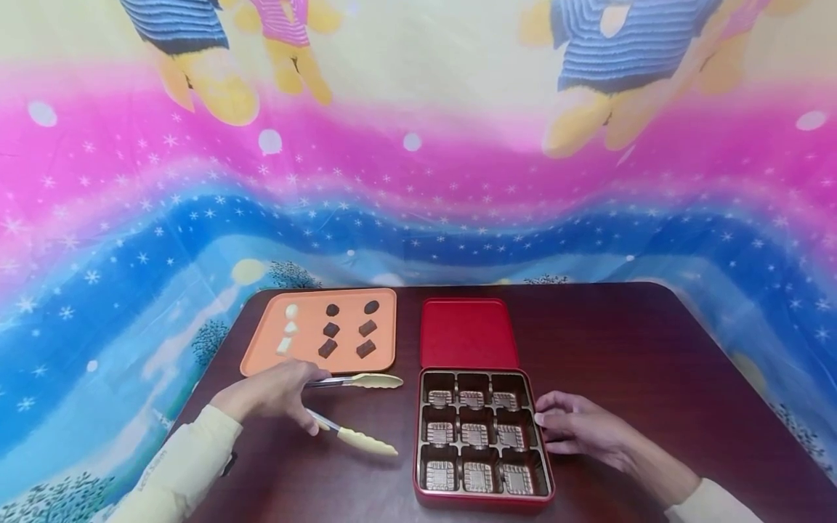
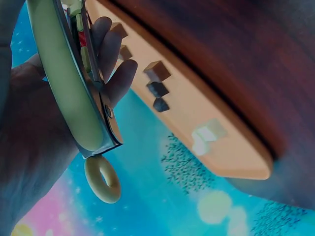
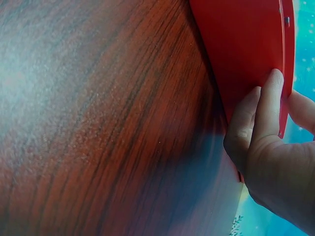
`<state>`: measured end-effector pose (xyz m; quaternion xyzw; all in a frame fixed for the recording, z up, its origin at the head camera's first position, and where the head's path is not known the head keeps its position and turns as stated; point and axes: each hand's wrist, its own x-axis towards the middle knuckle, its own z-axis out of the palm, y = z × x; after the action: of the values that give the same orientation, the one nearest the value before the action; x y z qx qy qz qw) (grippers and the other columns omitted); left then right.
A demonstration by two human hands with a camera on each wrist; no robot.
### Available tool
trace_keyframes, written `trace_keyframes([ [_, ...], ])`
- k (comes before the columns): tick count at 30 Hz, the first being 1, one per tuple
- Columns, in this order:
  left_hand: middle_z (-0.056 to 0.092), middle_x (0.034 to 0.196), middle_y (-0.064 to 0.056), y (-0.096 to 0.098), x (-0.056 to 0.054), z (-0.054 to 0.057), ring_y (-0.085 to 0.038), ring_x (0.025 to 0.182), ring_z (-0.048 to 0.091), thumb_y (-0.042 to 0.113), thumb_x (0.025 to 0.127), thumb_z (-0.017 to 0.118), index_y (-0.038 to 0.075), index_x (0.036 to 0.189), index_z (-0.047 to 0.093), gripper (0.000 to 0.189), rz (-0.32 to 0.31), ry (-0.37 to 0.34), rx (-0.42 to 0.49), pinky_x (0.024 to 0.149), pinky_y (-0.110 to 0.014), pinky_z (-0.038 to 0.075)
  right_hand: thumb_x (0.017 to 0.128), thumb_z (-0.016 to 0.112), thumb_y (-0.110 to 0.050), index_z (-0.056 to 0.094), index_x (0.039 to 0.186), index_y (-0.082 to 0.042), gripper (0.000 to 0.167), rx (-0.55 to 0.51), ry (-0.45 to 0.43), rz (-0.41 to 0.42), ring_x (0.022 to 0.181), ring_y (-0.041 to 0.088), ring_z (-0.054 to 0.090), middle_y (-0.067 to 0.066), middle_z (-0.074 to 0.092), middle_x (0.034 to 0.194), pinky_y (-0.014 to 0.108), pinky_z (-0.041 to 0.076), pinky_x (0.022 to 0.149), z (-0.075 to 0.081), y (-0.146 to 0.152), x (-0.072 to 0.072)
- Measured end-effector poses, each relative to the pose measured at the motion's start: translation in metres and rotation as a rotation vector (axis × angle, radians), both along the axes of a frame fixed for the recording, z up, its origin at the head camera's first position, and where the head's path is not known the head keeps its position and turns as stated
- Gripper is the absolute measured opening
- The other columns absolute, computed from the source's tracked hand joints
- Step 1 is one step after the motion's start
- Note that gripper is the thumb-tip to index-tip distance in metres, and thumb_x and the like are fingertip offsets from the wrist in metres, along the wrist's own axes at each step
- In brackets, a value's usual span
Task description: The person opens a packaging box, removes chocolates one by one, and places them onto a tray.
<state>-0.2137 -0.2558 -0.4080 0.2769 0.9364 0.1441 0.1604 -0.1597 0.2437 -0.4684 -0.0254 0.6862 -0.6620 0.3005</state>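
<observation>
My left hand (image 1: 281, 392) grips metal kitchen tongs (image 1: 366, 439) with cream tips, and their arms stand spread apart over the table. In the left wrist view the tongs' cream handle (image 2: 64, 83) lies against the palm, with a ring at its end. Beside the red tin (image 1: 485, 501), my right hand (image 1: 588, 428) touches its right wall and rim with extended fingers. The tin's brown insert (image 1: 480, 448) has several square compartments with ribbed bottoms showing. White chocolates (image 1: 290, 311) and dark chocolates (image 1: 366, 349) stand in columns on the orange tray (image 1: 261, 349), beyond the left hand.
The tin's red lid (image 1: 467, 334) lies just behind the tin, right of the tray. All stand on a dark wooden table (image 1: 608, 341). A printed cloth (image 1: 418, 174) hangs behind and around the table.
</observation>
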Motion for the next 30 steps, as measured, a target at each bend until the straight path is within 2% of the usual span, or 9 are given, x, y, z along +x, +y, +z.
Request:
trace_keyframes([
  [4,0.068,0.112,-0.007,-0.004,0.000,-0.008,-0.019,0.095,0.061,0.038,0.058,0.095,-0.002,0.125,0.063,0.084,-0.013,0.021,0.012,0.083,-0.039,0.052,0.098,0.060,-0.016,0.046,0.118,0.000,0.029,-0.005,0.001,0.001,0.096,0.022,0.064,0.010,0.061,0.108,0.040,0.056,0.085,0.000,0.000,0.000],
  [9,0.068,0.113,-0.008,-0.007,0.001,-0.020,-0.020,0.098,0.061,0.037,0.059,0.094,-0.002,0.127,0.063,0.084,0.005,0.017,0.012,0.084,-0.040,0.052,0.098,0.060,-0.016,0.047,0.117,-0.001,0.028,-0.002,0.000,-0.005,0.095,0.022,0.063,0.010,0.061,0.107,0.040,0.056,0.084,0.000,0.000,0.000],
  [13,0.067,0.108,-0.008,-0.008,0.003,-0.028,-0.021,0.095,0.060,0.035,0.057,0.095,-0.003,0.127,0.063,0.086,0.021,0.021,0.000,0.084,-0.041,0.051,0.098,0.061,-0.016,0.047,0.117,-0.001,0.028,-0.001,0.001,-0.008,0.095,0.022,0.063,0.009,0.061,0.106,0.039,0.056,0.083,0.001,0.000,0.001],
  [24,0.059,0.100,-0.002,-0.007,0.011,-0.040,-0.018,0.090,0.055,0.036,0.055,0.097,-0.001,0.126,0.065,0.086,0.057,0.069,-0.045,0.082,-0.041,0.050,0.098,0.060,-0.016,0.046,0.118,0.000,0.029,-0.002,0.008,-0.005,0.095,0.022,0.063,0.010,0.061,0.107,0.039,0.056,0.083,0.001,-0.001,0.002],
  [30,0.056,0.100,-0.001,-0.008,0.012,-0.047,-0.018,0.090,0.055,0.035,0.056,0.096,-0.001,0.128,0.064,0.087,0.088,0.052,-0.048,0.082,-0.040,0.050,0.098,0.060,-0.016,0.046,0.118,0.000,0.028,-0.004,0.008,-0.001,0.095,0.022,0.062,0.009,0.061,0.107,0.039,0.056,0.084,0.001,-0.001,0.001],
])
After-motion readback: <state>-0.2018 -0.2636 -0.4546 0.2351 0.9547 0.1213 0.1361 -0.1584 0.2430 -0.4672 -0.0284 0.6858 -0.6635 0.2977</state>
